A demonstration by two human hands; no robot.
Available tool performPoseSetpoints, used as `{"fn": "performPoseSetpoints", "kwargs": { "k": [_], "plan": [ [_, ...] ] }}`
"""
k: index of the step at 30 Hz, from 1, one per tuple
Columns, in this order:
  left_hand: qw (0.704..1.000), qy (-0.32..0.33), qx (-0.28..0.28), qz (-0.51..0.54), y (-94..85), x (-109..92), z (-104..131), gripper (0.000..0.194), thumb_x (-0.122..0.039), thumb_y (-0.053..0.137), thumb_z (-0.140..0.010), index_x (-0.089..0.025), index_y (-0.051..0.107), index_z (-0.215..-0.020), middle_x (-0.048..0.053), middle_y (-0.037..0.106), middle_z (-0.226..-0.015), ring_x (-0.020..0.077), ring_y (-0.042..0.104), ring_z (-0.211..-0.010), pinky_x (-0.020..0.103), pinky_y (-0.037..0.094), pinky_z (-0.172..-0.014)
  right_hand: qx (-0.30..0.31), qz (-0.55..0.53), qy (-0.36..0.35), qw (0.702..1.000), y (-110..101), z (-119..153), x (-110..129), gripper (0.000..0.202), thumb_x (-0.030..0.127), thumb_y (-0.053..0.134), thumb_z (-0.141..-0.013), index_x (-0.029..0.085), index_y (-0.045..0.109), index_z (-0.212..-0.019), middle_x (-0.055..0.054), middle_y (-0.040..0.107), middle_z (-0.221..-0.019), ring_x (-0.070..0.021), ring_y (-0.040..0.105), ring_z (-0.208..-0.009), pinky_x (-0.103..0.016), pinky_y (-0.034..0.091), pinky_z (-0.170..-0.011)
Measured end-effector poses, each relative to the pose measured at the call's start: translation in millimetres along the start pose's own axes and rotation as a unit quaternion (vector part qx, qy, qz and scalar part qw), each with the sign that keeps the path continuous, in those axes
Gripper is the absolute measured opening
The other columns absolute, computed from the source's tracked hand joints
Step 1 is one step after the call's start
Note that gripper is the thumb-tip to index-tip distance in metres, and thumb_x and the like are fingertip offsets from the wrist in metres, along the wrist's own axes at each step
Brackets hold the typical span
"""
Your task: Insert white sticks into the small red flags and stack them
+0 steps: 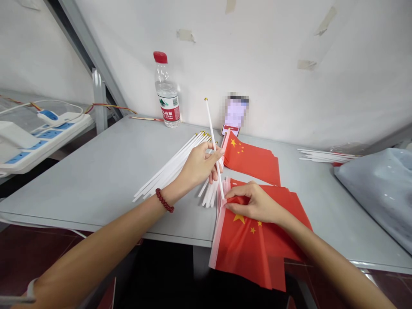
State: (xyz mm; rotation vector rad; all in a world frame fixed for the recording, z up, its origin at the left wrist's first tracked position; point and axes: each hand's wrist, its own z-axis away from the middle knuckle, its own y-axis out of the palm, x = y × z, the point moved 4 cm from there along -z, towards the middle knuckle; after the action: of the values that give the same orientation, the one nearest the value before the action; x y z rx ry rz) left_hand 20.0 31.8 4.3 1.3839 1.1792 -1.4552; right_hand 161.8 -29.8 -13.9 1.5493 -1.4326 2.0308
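My left hand grips a white stick with a gold tip, held nearly upright and leaning left. The stick's lower end meets the white sleeve edge of a red flag with yellow stars. My right hand pinches that flag at the sleeve, by the stick's end. This flag lies on other red flags and hangs over the table's front edge. Beyond it lies a second pile of red flags with sticks at their left side. A bundle of white sticks fans out behind and left of my left hand.
On the grey table, a water bottle and a phone stand by the wall. At the right are more white sticks and a grey plastic bag. Power strips with cables lie at the left.
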Motion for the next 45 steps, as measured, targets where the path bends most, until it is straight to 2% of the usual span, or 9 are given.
{"fn": "performPoseSetpoints", "kwargs": {
  "k": [11,17,26,35,45],
  "plan": [
    [1.0,0.002,0.017,0.026,2.5,-2.1,0.8,0.031,-0.046,0.059,-0.081,-0.019,0.046,-0.089,-0.003,0.059,-0.053,0.0096,0.052,-0.035,0.018,0.04,-0.03,0.015,-0.021,-0.012,1.0,-0.1,3.3,3.6,0.019,0.027,0.055,-0.086,0.014,0.066,-0.078,0.001,0.056,-0.063,-0.0079,0.043,-0.055,-0.02,0.037,-0.052],
    [1.0,-0.001,0.02,0.023,2.5,-1.1,0.4,0.033,-0.048,0.06,-0.08,-0.019,0.046,-0.09,-0.004,0.058,-0.052,0.0097,0.051,-0.034,0.018,0.039,-0.029,0.012,-0.028,-0.005,1.0,-0.1,2.5,4.1,0.018,0.025,0.054,-0.087,0.014,0.065,-0.077,0.002,0.053,-0.062,-0.0078,0.042,-0.055,-0.02,0.036,-0.052],
    [0.999,0.02,-0.01,0.032,-1.6,-3.9,-0.2,0.033,-0.049,0.06,-0.079,-0.019,0.046,-0.087,-0.004,0.058,-0.052,0.0095,0.051,-0.034,0.018,0.04,-0.029,0.011,-0.013,0.006,1.0,-1.7,2.7,3.5,0.024,0.028,0.052,-0.088,0.014,0.061,-0.07,0.004,0.043,-0.056,-0.0072,0.032,-0.05,-0.02,0.029,-0.047],
    [1.0,0.012,-0.012,0.023,-0.9,-2.3,-2.0,0.03,-0.045,0.061,-0.08,-0.019,0.046,-0.087,-0.003,0.058,-0.051,0.0098,0.051,-0.034,0.018,0.039,-0.029,0.019,-0.002,-0.01,1.0,-0.1,4.3,4.5,0.023,0.028,0.05,-0.089,0.015,0.063,-0.075,0.002,0.049,-0.06,-0.008,0.036,-0.053,-0.021,0.033,-0.05],
    [1.0,0.0,-0.007,0.025,-1.0,0.0,-2.7,0.033,-0.048,0.06,-0.08,-0.019,0.046,-0.088,-0.003,0.058,-0.053,0.0088,0.05,-0.034,0.017,0.038,-0.03,0.007,0.002,-0.013,1.0,-1.6,3.1,4.2,0.024,0.028,0.051,-0.089,0.015,0.061,-0.072,0.003,0.045,-0.057,-0.0069,0.033,-0.05,-0.02,0.03,-0.047]
  ]
}}
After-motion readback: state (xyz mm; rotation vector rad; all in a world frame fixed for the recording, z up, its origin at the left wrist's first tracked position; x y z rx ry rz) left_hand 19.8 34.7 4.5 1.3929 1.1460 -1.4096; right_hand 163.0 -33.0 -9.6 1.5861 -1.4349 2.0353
